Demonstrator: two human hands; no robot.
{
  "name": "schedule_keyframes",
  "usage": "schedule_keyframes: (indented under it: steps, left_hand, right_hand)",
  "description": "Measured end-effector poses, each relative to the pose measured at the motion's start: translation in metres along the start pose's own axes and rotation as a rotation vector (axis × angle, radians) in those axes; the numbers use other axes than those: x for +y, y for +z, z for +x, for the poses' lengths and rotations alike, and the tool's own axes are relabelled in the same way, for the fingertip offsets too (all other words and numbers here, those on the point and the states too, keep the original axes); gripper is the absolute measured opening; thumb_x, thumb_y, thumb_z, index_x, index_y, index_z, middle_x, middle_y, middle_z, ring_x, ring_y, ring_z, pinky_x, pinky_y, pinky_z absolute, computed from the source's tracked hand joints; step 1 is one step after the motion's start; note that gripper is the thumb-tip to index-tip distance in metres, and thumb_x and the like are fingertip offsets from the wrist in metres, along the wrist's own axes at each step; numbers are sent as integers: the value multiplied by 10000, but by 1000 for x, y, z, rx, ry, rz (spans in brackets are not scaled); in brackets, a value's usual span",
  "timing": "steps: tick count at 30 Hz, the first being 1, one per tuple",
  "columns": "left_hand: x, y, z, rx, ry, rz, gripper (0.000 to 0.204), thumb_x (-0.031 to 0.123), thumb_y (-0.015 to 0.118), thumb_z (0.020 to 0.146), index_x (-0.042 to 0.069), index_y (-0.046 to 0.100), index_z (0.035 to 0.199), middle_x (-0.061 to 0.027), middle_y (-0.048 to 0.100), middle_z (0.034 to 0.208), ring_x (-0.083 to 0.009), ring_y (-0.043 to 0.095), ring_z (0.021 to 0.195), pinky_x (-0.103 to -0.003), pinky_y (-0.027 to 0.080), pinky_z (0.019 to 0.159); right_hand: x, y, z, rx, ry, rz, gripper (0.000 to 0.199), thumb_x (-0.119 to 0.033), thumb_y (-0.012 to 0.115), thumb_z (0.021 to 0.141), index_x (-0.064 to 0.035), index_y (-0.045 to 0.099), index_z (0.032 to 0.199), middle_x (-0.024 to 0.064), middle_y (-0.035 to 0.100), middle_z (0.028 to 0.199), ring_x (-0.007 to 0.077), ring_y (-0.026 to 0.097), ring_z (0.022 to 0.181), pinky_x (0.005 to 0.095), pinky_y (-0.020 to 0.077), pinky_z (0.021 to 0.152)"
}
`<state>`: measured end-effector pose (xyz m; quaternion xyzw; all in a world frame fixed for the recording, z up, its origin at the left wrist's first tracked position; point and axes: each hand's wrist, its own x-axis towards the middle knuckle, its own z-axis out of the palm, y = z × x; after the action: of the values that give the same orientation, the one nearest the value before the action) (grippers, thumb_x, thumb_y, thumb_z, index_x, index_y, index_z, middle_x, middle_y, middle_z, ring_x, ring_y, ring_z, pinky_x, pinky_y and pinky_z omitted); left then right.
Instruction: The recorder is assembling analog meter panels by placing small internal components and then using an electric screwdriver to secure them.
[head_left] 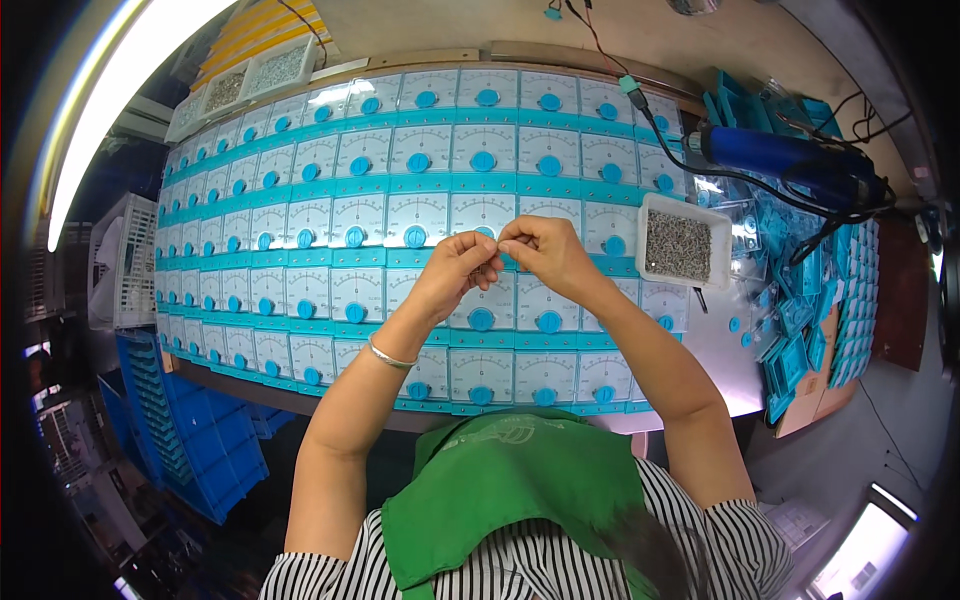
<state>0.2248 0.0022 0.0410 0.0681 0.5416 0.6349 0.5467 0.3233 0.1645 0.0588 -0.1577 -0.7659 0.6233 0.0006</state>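
Note:
Above the middle of the table, my left hand [458,272] and my right hand [545,255] meet, fingertips almost touching. Both are closed in a pinch. Whatever lies between the fingers is too small to make out. Under them spread several rows of white-faced dial meters [418,213] with teal edges, each with a round blue knob [483,160] at the lower part of its face. Small screws show along the teal strips. To the right of my right hand, a white tray [722,248] holds a heap of small metal screws [678,243].
A blue cylindrical power tool [785,155] with a black cable lies at the far right. Loose teal plastic housings [790,360] pile up along the right side. More small-parts trays [279,68] stand at the back left. A blue crate [215,450] sits below the table's left end.

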Motion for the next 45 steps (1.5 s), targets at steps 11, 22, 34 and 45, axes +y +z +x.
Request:
schedule_keyframes:
  steps: [11,22,34,45]
  left_hand:
    - [0,-17,2,233,129,181,128,181,631,905,57,634,875,3,604,719,-62,525,592,-187,404,504]
    - [15,-60,1,377,200,431,111,144,618,880,36,628,860,14,574,690,-39,489,568,-178,351,475]
    - [23,-72,30,436,331,741,164,170,636,860,7,640,842,0,568,650,-67,495,563,-227,372,490]
    - [58,-73,119,469,417,1192,164,139,644,794,-19,678,815,-206,678,778,-350,666,744,-411,517,694]
  right_hand:
    - [31,-8,13,164,-43,-206,95,-60,676,835,25,678,879,68,649,714,88,597,606,249,469,533]
    - [54,4,16,170,-265,-570,62,-72,646,816,-28,677,845,108,639,873,294,624,830,395,516,728]
    - [34,0,13,164,-229,-661,161,-151,699,816,-58,641,933,78,563,966,277,618,814,385,513,685]
    - [52,-142,-93,630,123,-479,130,-66,671,818,-22,658,940,122,641,852,237,638,731,324,501,659]
